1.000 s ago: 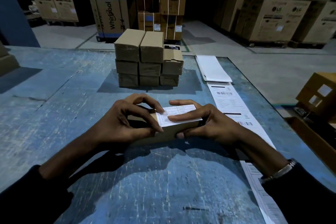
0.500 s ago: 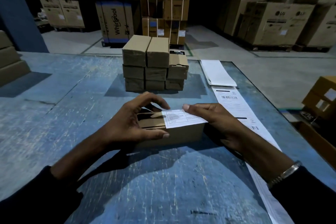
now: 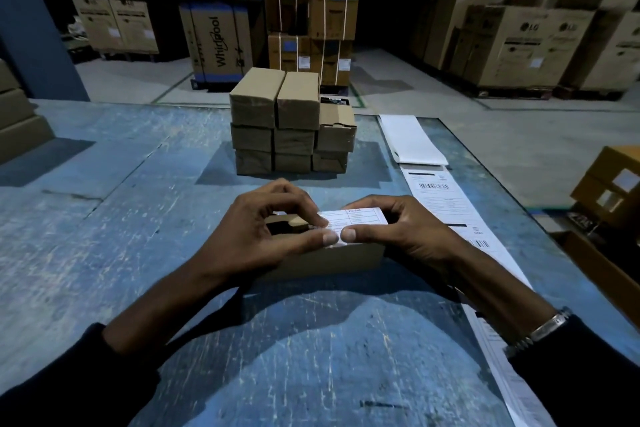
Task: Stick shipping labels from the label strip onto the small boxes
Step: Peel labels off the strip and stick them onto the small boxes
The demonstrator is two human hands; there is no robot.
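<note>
A small brown cardboard box point(image 3: 332, 260) lies on the blue table point(image 3: 121, 218) just in front of me. A white shipping label point(image 3: 362, 218) lies on its top. My left hand point(image 3: 266, 232) curls over the box's left part, fingertips on the label's left edge and thumb on its near edge. My right hand point(image 3: 408, 232) grips the box's right end, its thumb pressing the label's near edge beside the left thumb. The label strip point(image 3: 440, 198) runs along the table's right side. A stack of several small boxes point(image 3: 291, 125) stands behind.
A pile of white backing sheets point(image 3: 412, 139) lies at the strip's far end. An open carton point(image 3: 613, 184) sits off the table's right edge. Large appliance cartons point(image 3: 218, 42) line the warehouse floor behind. More boxes point(image 3: 17, 121) stand at the far left.
My right hand has come from the label's right end to the box's near edge, so both thumbs now meet on the label. The label lies flatter on the box top.
</note>
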